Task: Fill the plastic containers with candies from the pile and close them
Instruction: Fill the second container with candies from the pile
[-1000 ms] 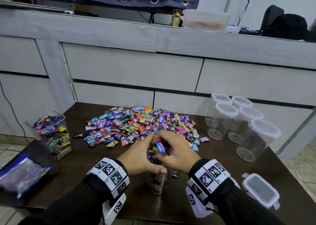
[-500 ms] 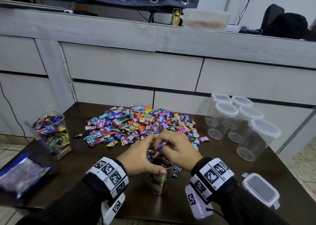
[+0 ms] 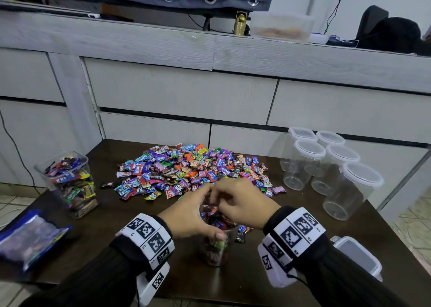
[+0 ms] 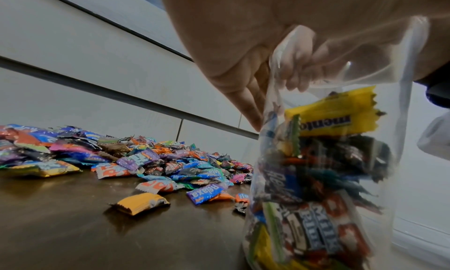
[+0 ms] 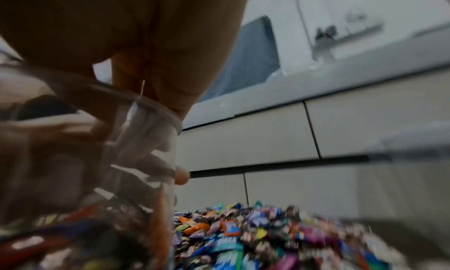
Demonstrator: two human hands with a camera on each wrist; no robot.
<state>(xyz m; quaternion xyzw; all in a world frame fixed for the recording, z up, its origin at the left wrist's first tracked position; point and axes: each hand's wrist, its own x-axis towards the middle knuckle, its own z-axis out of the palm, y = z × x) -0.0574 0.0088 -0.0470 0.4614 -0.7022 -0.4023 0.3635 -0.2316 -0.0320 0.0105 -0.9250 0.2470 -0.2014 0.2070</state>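
A moment ago our right hand (image 3: pixel 242 204) held a blue-and-red candy above the open container (image 3: pixel 215 248); now that candy is gone from the fingers, which are curled over the mouth, and whether they still pinch something we cannot tell because of blur. We judge that this candy went inside. Our left hand (image 3: pixel 191 215) stays wrapped around the upper wall of the container, which stands on the dark bench (image 3: pixel 112 222) just in front of the candy pile (image 3: pixel 193 169). The filling is nearly to the rim, so closing should come soon; the square lid (image 3: pixel 356 255) lies near, on the right. The container is thin clear plastic with a smooth wall, and through it the left wrist view shows a yellow wrapper (image 4: pixel 333 114) with zigzag ends on top. The candies are small flat packets of shiny foil in many colours. A filled container (image 3: pixel 70 183) stands on the left, five empty lidded ones (image 3: pixel 326 166) on the right.
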